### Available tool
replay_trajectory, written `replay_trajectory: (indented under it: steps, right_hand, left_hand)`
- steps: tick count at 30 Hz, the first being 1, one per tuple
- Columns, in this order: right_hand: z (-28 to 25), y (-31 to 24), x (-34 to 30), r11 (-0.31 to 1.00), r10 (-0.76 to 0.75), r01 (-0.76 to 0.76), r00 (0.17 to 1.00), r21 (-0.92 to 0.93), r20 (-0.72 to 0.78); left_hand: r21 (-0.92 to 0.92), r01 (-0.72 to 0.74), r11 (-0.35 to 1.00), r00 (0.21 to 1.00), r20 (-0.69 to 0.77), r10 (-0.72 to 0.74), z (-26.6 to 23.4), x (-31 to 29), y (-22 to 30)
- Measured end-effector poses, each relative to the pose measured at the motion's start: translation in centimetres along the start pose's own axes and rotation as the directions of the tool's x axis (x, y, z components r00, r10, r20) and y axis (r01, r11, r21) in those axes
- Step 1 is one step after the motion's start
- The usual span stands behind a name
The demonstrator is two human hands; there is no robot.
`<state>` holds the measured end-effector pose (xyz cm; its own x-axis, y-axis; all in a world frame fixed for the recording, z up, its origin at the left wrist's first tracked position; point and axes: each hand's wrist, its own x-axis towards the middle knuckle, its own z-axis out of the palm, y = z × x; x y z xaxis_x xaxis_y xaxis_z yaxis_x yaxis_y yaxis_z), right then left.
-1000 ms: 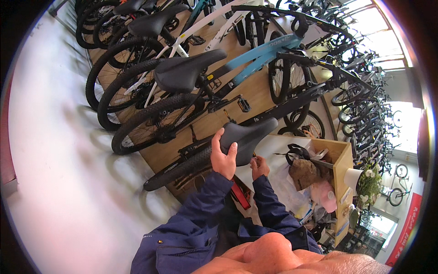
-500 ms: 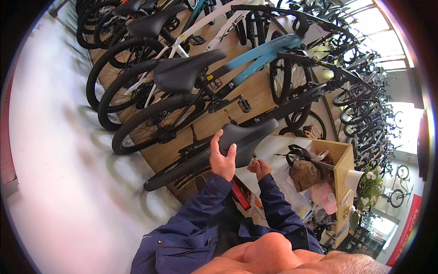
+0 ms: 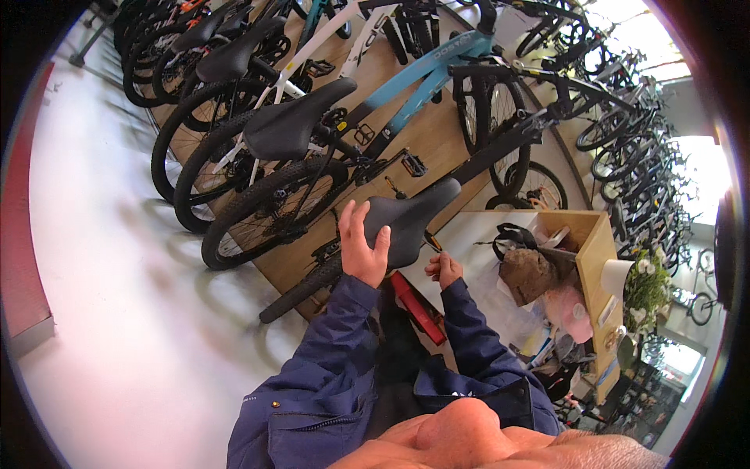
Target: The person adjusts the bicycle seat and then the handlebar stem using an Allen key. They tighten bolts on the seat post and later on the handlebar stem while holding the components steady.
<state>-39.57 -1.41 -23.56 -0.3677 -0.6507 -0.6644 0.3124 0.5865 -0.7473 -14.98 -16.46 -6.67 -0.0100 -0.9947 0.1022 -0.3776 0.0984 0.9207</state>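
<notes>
A black bicycle saddle (image 3: 410, 223) is in front of me, on a dark bicycle that points away to the right. My left hand (image 3: 363, 254) is at the saddle's rear end, its fingers stretched apart and its thumb against the cover. Just right of the saddle is my right hand (image 3: 446, 270), with curled fingers pressed together. A thin dark piece with an orange edge (image 3: 432, 241) shows just beyond its fingertips. Whether the fingers hold it, I cannot tell. Below the saddle, between my forearms, is a red object (image 3: 419, 309).
A blue bicycle (image 3: 414, 86) and more bicycles stand in a row beyond. At right is a wooden-edged box (image 3: 598, 242) holding a brown bundle (image 3: 527, 276) and plastic bags. A white-flowered potted plant (image 3: 647, 285) stands beside it. A white wall (image 3: 117, 313) is at left.
My left hand's fingers have spread wider at the saddle's rear. My right hand's fingers have curled in more, and it sits a little farther from the saddle. The whole view has shifted slightly.
</notes>
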Motion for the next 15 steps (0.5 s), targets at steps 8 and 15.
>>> replay_trajectory:
  steps: [8, 15]
  right_hand:
    - [-1.7, 0.0, 2.2, 0.895, 0.317, -0.403, 0.876, 0.19, 0.363]
    - [3.2, -2.0, 0.1, 0.882, -0.062, 0.036, 0.997, 0.471, 0.04]
  left_hand:
    - [0.092, -0.132, 0.987, 0.991, 0.042, 0.128, 0.4, 0.2, -1.4]
    - [0.602, -0.388, 0.697, 0.922, 0.251, 0.296, -0.8, 1.7, 1.2]
